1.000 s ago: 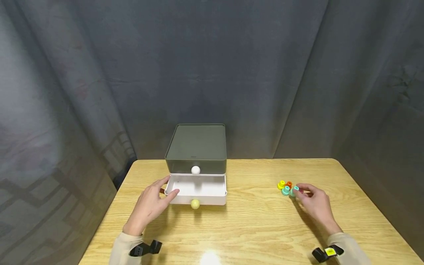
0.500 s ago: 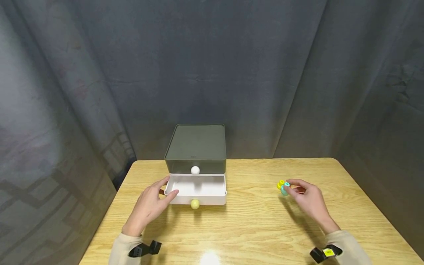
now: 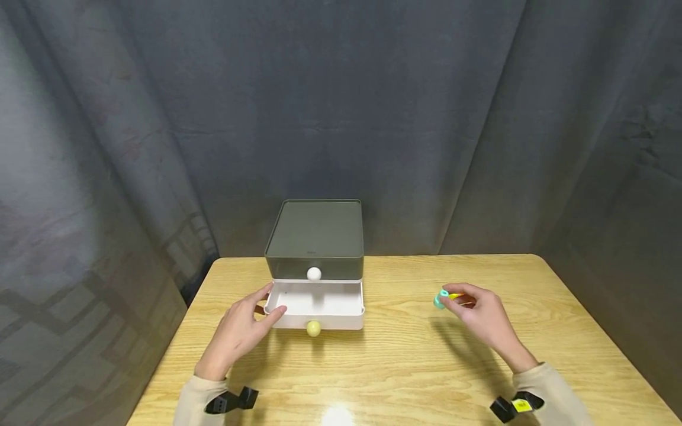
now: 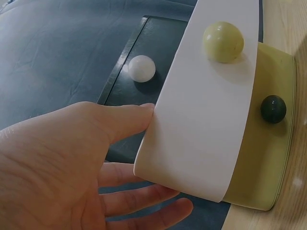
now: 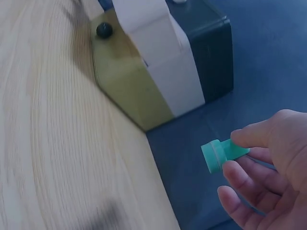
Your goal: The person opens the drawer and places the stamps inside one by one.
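Observation:
A small dark-green-topped drawer unit [image 3: 322, 231] stands on the table, its white middle drawer [image 3: 319, 299] pulled out. At the drawer's front left corner, my left hand [image 3: 240, 331] grips it, thumb on the rim and the other fingers along the side, as the left wrist view shows. Over to the right, my right hand [image 3: 482, 313] pinches a small teal stepped plug [image 5: 218, 155], wide at one end and narrower at the other, between thumb and fingers. A bit of a yellow piece [image 3: 455, 295] shows behind that hand, which hides the other small pieces.
The drawer fronts carry round knobs: white [image 3: 314, 274] on top, pale yellow [image 3: 314, 328] on the open drawer, dark green [image 4: 273, 109] on the yellow-green bottom one. Grey curtains [image 3: 341, 118] surround the wooden table [image 3: 394, 367].
My right hand has moved left with the teal plug, off the cluster of small pieces and now in front of them. The left hand and the drawer have kept their places.

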`<state>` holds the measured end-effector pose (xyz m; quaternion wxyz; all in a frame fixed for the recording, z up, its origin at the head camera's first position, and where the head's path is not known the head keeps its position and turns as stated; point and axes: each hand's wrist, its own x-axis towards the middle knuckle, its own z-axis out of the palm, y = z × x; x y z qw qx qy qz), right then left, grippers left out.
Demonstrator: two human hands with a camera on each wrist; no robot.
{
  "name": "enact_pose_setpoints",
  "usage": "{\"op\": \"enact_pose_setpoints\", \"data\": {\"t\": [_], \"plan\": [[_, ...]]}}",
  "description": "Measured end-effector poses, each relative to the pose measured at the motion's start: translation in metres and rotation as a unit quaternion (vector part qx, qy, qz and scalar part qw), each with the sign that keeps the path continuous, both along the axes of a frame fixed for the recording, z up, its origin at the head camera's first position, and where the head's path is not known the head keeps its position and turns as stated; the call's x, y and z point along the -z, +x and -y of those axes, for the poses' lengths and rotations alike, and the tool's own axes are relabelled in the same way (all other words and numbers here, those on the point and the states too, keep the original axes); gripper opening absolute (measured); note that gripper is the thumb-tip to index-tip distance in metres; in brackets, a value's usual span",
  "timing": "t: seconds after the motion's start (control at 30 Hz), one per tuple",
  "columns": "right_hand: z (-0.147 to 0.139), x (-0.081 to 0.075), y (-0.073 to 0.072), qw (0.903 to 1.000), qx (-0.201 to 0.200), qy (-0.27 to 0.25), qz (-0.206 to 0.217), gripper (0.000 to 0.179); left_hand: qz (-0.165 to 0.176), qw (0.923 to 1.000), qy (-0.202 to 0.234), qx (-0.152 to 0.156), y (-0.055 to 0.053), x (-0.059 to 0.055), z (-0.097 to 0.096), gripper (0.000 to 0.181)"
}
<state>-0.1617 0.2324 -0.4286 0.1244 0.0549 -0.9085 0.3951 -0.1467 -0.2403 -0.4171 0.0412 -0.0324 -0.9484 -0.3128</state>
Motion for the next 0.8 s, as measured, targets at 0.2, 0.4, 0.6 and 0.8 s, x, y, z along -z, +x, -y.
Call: {"op": "enact_pose_setpoints", "data": {"t": [0.2,0.4,0.6,0.8], "plan": [[0.015,-0.010,0.003,0.9989,-0.026,-0.036,0.017,0.032,0.004,1.0000,0.001,0.002,0.000,0.001,0.001,0.075],[0.035,-0.020,0.002,0.9971,-0.049,-0.054,0.021,0.029,0.008,1.0000,0.002,0.000,0.001,-0.001,0.002,0.075],[0.060,-0.033,0.001,0.9949,-0.074,-0.066,0.018,0.025,0.007,1.0000,0.001,0.001,0.001,-0.001,0.001,0.074],[0.086,-0.042,-0.003,0.9922,-0.104,-0.067,0.009,0.024,0.006,1.0000,0.001,0.000,0.002,0.001,0.002,0.075]]}}
